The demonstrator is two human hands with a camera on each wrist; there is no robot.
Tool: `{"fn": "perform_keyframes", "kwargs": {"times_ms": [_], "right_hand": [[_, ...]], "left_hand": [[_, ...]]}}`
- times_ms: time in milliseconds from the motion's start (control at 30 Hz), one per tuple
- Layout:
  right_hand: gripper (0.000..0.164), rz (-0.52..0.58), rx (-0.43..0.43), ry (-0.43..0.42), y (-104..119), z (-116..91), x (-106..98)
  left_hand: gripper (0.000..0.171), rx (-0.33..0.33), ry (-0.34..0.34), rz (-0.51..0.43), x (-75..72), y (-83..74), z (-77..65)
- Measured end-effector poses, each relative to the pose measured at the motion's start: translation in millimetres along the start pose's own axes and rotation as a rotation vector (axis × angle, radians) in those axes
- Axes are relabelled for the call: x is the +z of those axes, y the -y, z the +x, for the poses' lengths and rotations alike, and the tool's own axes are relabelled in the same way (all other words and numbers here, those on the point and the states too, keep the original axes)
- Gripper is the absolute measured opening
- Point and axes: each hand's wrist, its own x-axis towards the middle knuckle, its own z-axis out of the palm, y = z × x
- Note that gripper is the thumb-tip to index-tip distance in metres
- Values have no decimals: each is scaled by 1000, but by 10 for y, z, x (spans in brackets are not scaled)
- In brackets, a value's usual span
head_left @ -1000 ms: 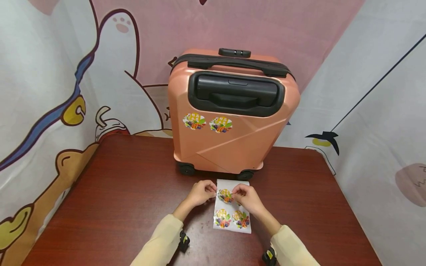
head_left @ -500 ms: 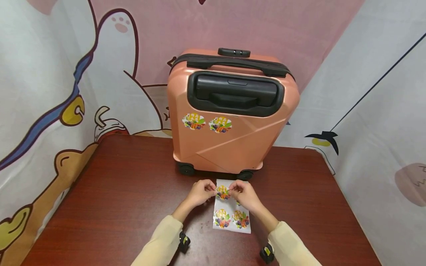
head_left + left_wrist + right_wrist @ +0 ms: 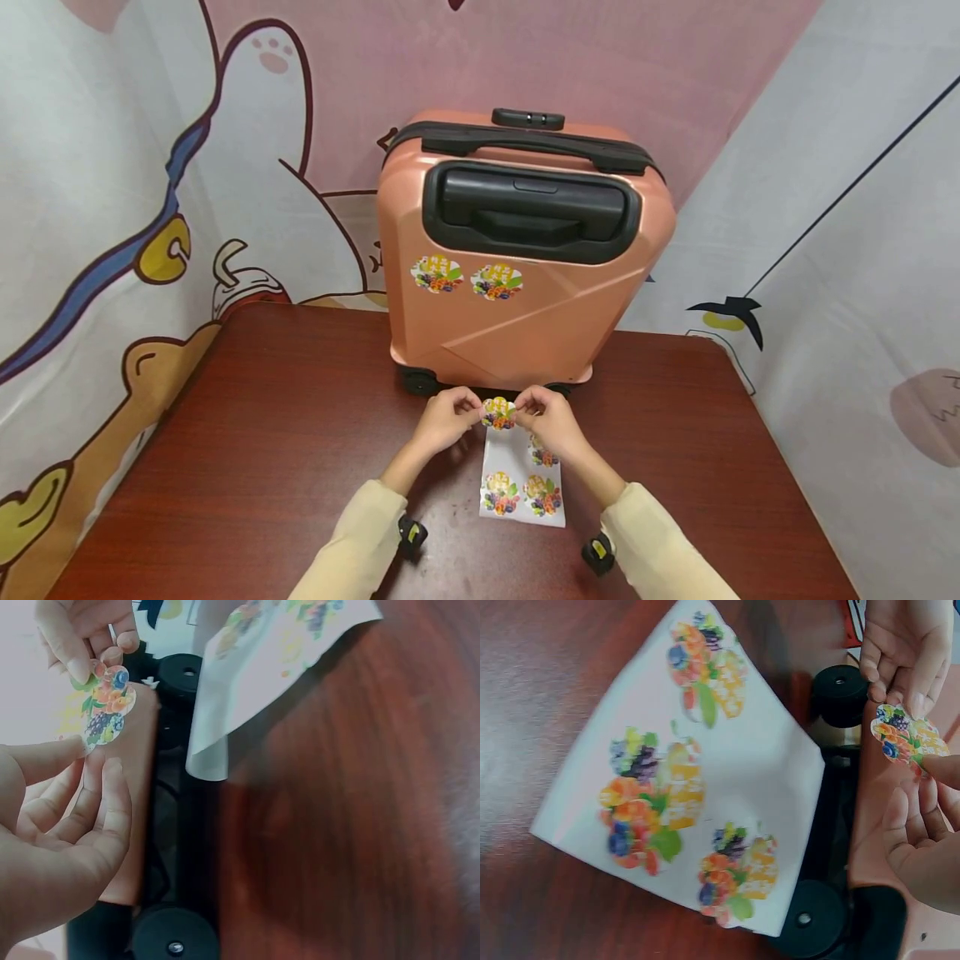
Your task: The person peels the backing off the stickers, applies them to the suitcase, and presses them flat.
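Between my two hands a fruit-print sticker (image 3: pixel 498 413) is stretched by its opposite edges. My left hand (image 3: pixel 447 421) pinches its left edge with thumb and fingers; my right hand (image 3: pixel 552 423) pinches the right edge. In the left wrist view the sticker (image 3: pixel 105 705) shows grapes, berries and green leaves, off its backing. Below it on the table lies the white backing sheet (image 3: pixel 510 460), which bears three more such stickers, one partly covered by my right hand in the head view. A pink suitcase (image 3: pixel 517 333) stands just beyond, with two matching stickers (image 3: pixel 467 277) on its front.
The suitcase's black wheels (image 3: pixel 420 382) rest on the dark red wooden table (image 3: pixel 300 433). A cartoon-printed cloth (image 3: pixel 525 58) hangs behind and at both sides. The sheet's far end reaches close to the suitcase's base.
The sticker has come off the sheet's upper left spot and is lifted away toward the suitcase. My left hand now grips its other edge, and both hands have moved forward.
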Motion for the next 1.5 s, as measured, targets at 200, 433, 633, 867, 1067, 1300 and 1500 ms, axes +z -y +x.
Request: {"fn": "perform_keyframes", "kwargs": {"times_ms": [200,433,633,867,1067,1300,1500], "right_hand": [[11,-12,7,-52,286,29,18],[14,10,-16,-97,259,170,99],[17,26,-45,-126,183,284,171],[19,-13,-104,-153,289,354,224],[20,-48,-148,-192,369,414,284],[20,-29,-175,-230,473,426,343],[20,-51,-216,-282,534,449,393]], "left_hand": [[9,47,-81,28,-81,-99,36],[13,47,-209,20,-157,-189,54],[15,70,-313,10,-205,-266,45],[19,101,-403,-21,-247,-332,57],[19,118,-455,-28,-301,-376,72],[18,153,-515,-32,-362,-443,81],[18,181,-553,4,-419,-494,88]]}}
